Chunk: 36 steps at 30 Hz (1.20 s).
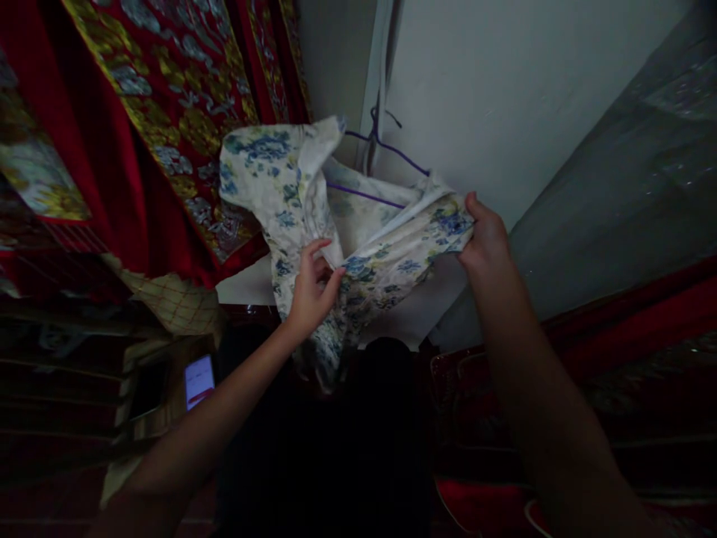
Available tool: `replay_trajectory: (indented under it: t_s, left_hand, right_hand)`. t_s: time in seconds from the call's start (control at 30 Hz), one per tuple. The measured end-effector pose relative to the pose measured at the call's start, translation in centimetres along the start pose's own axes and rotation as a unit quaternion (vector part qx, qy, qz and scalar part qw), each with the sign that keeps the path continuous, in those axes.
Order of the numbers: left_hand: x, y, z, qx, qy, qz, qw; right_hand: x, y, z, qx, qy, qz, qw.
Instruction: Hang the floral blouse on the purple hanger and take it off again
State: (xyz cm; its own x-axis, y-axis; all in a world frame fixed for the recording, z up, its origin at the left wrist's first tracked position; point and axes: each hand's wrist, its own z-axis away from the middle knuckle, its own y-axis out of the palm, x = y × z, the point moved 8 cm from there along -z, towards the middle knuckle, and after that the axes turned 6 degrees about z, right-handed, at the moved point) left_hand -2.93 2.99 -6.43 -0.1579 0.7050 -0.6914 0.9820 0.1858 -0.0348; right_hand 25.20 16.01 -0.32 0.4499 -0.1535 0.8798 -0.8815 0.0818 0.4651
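Observation:
A white blouse with blue and green flowers (284, 217) hangs on a thin purple hanger (401, 154), whose bar crosses inside the open neckline. My left hand (314, 293) pinches the front edge of the blouse, thumb and fingers close together at the bottom of the neckline. Out at the right sleeve, my right hand (486, 232) grips the cloth and pulls it sideways, with the thumb on top. The left sleeve spreads out freely, and the lower part of the blouse falls into shadow before my dark-clad lap.
Red cloth with gold and silver embroidery (184, 97) hangs at the upper left. A lit phone (199, 382) lies at the lower left beside a dark flat object (150, 387). Behind the blouse stands a pale wall panel (476, 82), with clear plastic sheeting (621, 187) to its right.

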Motion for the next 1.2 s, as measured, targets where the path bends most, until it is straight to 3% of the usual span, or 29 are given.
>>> replay_trajectory:
  t_s: [0.17, 0.23, 0.3, 0.4, 0.47, 0.5, 0.57, 0.63, 0.7, 0.8, 0.97, 1.1, 1.2]
  left_hand:
    - [3.1, 0.9, 5.5, -0.051, -0.138, 0.036, 0.988]
    - [4.5, 1.6, 7.7, -0.072, -0.178, 0.063, 0.98]
    - [5.5, 2.5, 9.4, -0.071, -0.191, 0.079, 0.976]
    - [6.1, 3.9, 11.2, -0.045, -0.189, 0.056, 0.979]
    - [5.9, 4.1, 11.8, -0.038, -0.177, 0.021, 0.983]
    - [5.6, 4.1, 12.0, -0.036, -0.165, 0.004, 0.986]
    - [4.6, 3.9, 12.1, -0.021, -0.134, -0.028, 0.99]
    - [3.4, 3.4, 11.9, -0.011, -0.097, -0.051, 0.994]
    - [2.4, 2.7, 11.6, -0.011, -0.066, -0.062, 0.996]
    - [1.8, 1.9, 11.3, -0.012, -0.053, -0.067, 0.996]
    - [1.8, 1.9, 11.5, -0.011, -0.052, -0.055, 0.997]
    - [2.2, 2.4, 12.1, -0.025, -0.085, -0.048, 0.995]
    - [3.2, 2.8, 12.5, -0.029, -0.136, -0.025, 0.99]
  right_hand:
    - [-3.8, -2.9, -0.1, 0.046, -0.065, 0.123, 0.989]
    - [-3.8, -3.9, -0.7, 0.002, -0.119, 0.152, 0.981]
    - [-2.9, -5.2, -0.2, -0.089, -0.193, 0.193, 0.958]
    - [-2.3, -6.5, 4.1, -0.217, -0.292, 0.245, 0.899]
    - [-4.0, -6.5, 8.8, -0.268, -0.321, 0.266, 0.868]
    - [-5.7, -6.3, 11.2, -0.276, -0.311, 0.272, 0.868]
    - [-10.8, -5.1, 14.9, -0.216, -0.221, 0.259, 0.915]
    - [-16.7, -1.9, 17.4, -0.038, -0.084, 0.245, 0.965]
    - [-19.7, 0.9, 19.5, 0.086, -0.043, 0.255, 0.962]
    - [-19.9, 2.6, 20.0, 0.141, -0.051, 0.287, 0.946]
    - [-18.3, 2.6, 19.8, 0.188, -0.04, 0.294, 0.936]
    - [-18.5, 2.0, 20.0, 0.162, 0.042, 0.233, 0.958]
    - [-17.3, 2.4, 18.1, 0.142, 0.107, 0.209, 0.962]
